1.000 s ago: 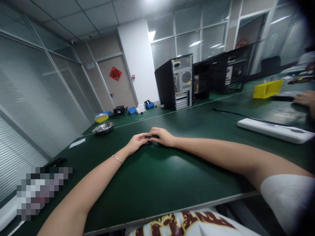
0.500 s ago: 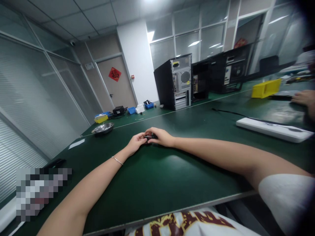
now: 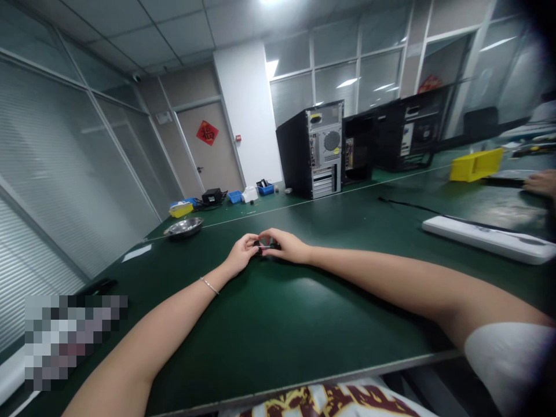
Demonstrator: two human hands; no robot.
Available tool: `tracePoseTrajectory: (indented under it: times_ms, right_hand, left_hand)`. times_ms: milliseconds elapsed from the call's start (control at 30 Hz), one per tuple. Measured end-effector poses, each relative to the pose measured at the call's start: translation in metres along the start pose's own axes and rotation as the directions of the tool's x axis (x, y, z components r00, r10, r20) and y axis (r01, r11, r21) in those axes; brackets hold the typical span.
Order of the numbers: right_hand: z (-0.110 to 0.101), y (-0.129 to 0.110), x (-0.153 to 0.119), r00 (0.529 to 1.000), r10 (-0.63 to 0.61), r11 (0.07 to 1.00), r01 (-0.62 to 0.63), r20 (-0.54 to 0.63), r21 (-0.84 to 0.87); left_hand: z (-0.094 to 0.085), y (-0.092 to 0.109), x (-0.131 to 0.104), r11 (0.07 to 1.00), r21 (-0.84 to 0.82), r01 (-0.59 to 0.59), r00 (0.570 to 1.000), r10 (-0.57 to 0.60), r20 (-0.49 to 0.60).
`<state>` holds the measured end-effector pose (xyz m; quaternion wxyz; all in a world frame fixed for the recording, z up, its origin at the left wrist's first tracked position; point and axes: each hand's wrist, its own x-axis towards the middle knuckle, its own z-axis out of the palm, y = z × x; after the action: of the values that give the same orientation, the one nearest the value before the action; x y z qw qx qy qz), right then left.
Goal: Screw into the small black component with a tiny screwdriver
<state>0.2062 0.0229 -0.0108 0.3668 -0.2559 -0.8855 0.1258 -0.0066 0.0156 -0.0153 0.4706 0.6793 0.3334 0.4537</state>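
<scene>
Near the middle of the green table (image 3: 304, 324), both hands meet around a small dark object (image 3: 270, 246) with a thin pale part across it. My left hand (image 3: 242, 252) has its fingers closed on the object's left end. From the right, my right hand (image 3: 287, 245) curls its fingers and thumb round the other end. The fingers cover much of the object, and its exact kind is too small to tell.
A metal bowl (image 3: 185, 227) and white paper (image 3: 137, 252) lie to the left. Computer cases (image 3: 310, 150) stand behind. On the right are a white power strip (image 3: 490, 237), a yellow bin (image 3: 476, 164) and another person's hand (image 3: 541, 183).
The camera view has shifted slightly, so the scene sits a little lower and further right. Between the fingers, more of the thin pale part shows. Both hands remain on the object.
</scene>
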Motion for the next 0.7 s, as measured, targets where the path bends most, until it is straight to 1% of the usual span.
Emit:
tracePoseTrajectory:
  times_ms: [67, 167, 267, 333, 433, 567, 700]
  right_hand:
    - [0.0002, -0.0003, -0.0001, 1.000, 0.012, 1.000, -0.012, 0.011, -0.013]
    - [0.0015, 0.0001, -0.0001, 1.000, 0.024, 0.999, -0.023, 0.013, -0.049]
    - [0.0022, -0.0008, 0.0001, 0.998, 0.040, 0.996, -0.037, 0.038, -0.084]
    - [0.0017, -0.0026, 0.0001, 0.995, 0.062, 0.993, -0.054, 0.075, -0.101]
    - [0.0001, -0.0056, -0.0001, 0.990, 0.090, 0.989, -0.076, 0.107, -0.129]
    - [-0.0002, -0.0062, -0.0006, 0.987, 0.111, 0.982, -0.090, 0.118, -0.165]
    - [0.0014, -0.0050, -0.0007, 0.985, 0.129, 0.977, -0.107, 0.112, -0.186]
  left_hand:
    - [0.0003, -0.0005, -0.0002, 1.000, -0.008, 0.003, 1.000, -0.003, -0.002]
    - [0.0003, -0.0024, -0.0003, 0.998, -0.040, 0.042, 0.999, -0.042, -0.013]
    - [-0.0005, -0.0049, 0.0003, 0.997, -0.051, 0.062, 0.995, -0.066, -0.070]
    - [-0.0011, -0.0058, 0.0010, 0.998, -0.025, 0.055, 0.993, -0.057, -0.098]
    - [-0.0018, -0.0049, 0.0019, 0.999, 0.045, 0.023, 0.994, -0.018, -0.112]
    - [-0.0019, -0.0013, 0.0015, 0.996, 0.088, -0.001, 0.989, 0.014, -0.146]
    - [-0.0017, 0.0010, 0.0002, 0.994, 0.113, -0.012, 0.990, 0.028, -0.135]
